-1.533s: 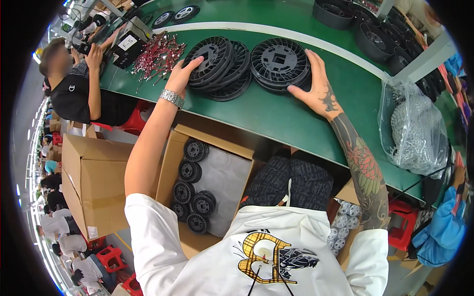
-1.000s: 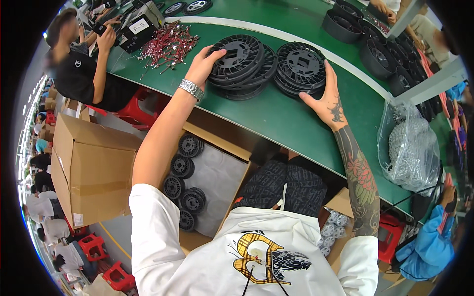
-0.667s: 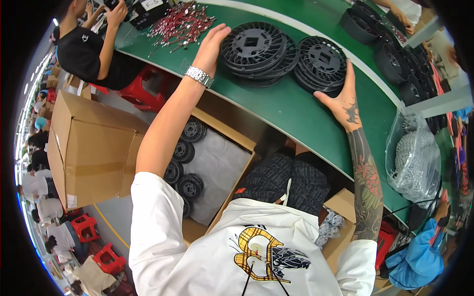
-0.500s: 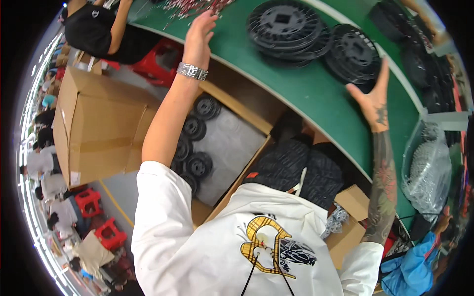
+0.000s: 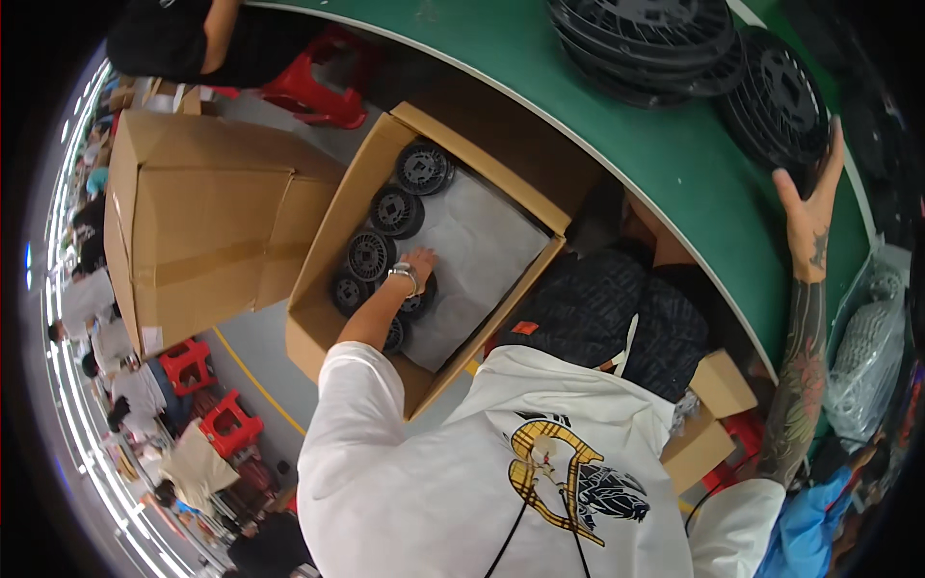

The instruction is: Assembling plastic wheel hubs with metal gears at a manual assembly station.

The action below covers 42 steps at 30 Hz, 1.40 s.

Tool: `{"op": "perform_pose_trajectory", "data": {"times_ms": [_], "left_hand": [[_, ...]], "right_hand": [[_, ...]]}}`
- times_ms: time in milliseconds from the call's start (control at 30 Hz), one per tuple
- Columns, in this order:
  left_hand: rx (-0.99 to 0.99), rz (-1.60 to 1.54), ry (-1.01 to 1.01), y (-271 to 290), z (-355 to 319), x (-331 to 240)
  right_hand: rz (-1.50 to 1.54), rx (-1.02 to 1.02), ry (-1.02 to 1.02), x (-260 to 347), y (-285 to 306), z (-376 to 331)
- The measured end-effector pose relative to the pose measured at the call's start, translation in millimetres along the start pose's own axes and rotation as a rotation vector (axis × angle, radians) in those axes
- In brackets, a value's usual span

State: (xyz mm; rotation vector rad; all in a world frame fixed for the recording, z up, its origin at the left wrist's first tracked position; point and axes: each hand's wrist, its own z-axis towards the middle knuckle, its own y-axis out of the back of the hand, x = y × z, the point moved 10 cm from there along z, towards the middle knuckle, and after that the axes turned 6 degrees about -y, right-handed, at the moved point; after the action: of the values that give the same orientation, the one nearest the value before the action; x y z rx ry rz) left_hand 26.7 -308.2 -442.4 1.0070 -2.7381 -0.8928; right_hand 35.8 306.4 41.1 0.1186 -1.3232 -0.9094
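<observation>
Seen from above, a person wearing a white printed shirt is leaning over a green table [image 5: 674,202], with an open carton [image 5: 472,159] sitting below its near edge. The left hand [image 5: 420,260], wearing a metal watch [image 5: 405,277], is now reaching down into the carton; half a second ago it was hovering above the table's edge, and earlier still it was touching the left stack. Its fingers are stretching forward over the small black wheels [image 5: 397,211] and the edge of a grey sheet [image 5: 487,236]; the hand is hiding its own underside, so I cannot tell whether it is gripping a wheel. The wheels are lying in a cluster along the carton's left side. The right hand [image 5: 809,197] is staying up at the table, thumb and fingers spreading wide around the near right side of the right stack of black discs [image 5: 779,96]; whether it is touching is unclear. The left stack of black discs [image 5: 641,48] is standing just beside it. Both stacks are now appearing farther toward the upper right, as the view is shifting toward the carton.
</observation>
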Motion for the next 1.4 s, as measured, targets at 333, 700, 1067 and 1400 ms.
{"op": "perform_pose_trajectory", "data": {"times_ms": [333, 700, 1067, 1400], "left_hand": [[0.307, 0.052, 0.117, -69.6, 85.5, 4.8], [0.34, 0.108, 0.167, -80.5, 30.2, 28.7], [0.409, 0.205, -0.182, -83.3, 22.4, -39.0], [0.286, 0.055, -0.06, -70.3, -34.5, -2.4]], "right_hand": [[-0.138, -0.02, -0.048, 18.6, 24.0, 3.1], [-0.037, -0.028, -0.098, 12.9, 21.6, -1.1], [-0.081, -0.068, 0.05, 6.5, 25.9, -6.5], [-0.055, -0.075, 0.086, 13.2, 20.9, 2.8]]}}
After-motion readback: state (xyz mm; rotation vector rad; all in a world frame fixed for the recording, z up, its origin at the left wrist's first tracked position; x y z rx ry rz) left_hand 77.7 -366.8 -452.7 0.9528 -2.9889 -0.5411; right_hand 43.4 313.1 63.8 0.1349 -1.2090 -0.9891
